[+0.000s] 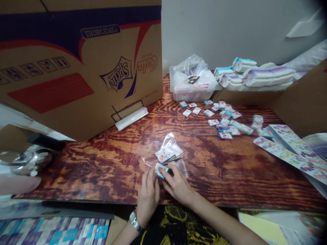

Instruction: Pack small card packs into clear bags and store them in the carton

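Note:
A small white and blue printed box (159, 170) is between my hands near the front edge of the table. My right hand (180, 186) pinches it, thumb and fingers bent around its right side. The fingers of my left hand (148, 193) are closed together against its left side; their tips are partly hidden. Just beyond my fingers lies a clear plastic bag (170, 137), spread on the wood. Several more small boxes (169, 153) sit in a cluster on or in the bag; which of the two I cannot tell.
Loose small boxes (224, 122) are scattered toward the back right, near sticker sheets (293, 149). Behind them stand a plastic-lined tub (191, 93) and a carton of wrapped packs (268, 76). A large cardboard box (84, 78) fills the left, with a plastic roll (131, 118) before it.

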Available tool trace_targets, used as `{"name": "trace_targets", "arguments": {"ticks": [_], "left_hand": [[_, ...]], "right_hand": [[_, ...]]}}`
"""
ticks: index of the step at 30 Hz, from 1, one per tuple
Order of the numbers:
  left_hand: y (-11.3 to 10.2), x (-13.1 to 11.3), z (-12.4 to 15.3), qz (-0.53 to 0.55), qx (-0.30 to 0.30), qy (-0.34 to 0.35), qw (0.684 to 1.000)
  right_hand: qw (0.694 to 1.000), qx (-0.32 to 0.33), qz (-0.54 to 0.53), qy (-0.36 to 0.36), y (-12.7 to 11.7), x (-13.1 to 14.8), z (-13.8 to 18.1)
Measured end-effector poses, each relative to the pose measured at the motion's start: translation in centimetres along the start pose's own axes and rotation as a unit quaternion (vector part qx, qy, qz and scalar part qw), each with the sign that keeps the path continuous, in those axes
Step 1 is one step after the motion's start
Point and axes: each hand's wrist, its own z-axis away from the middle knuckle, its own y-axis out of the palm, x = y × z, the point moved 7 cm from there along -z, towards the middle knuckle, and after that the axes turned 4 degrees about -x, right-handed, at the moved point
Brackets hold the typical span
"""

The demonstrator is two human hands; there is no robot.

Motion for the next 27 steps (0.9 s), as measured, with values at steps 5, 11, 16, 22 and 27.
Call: {"name": "trace_targets", "arguments": {"ticks": [5,11,16,22,27], "left_hand": [[-0.4,1.4,0.6,0.025,0.013,-0.072,0.997],[-0.5,2.2,0.9,0.073,0.004,-0.113,0.991],[-0.3,2.2,0.9,0.054,-0.002,-0.078,0.995],[0.3,2.0,2.1,0.053,0.014,-0.039,0.998],[0.7,1.6,2.4,0.050,0.038,-0.029,0.998]], "right_hand": [[0.999,-0.028,-0.008,0.016,0.4,0.1,-0.3],[0.997,-0.057,-0.038,0.047,2.2,0.1,-1.1],[0.997,-0.072,0.018,0.029,3.8,0.3,-1.8],[0.990,-0.028,0.140,0.021,5.8,-0.3,-1.2],[0.987,-0.040,0.157,0.017,6.0,-1.8,-1.5]]}}
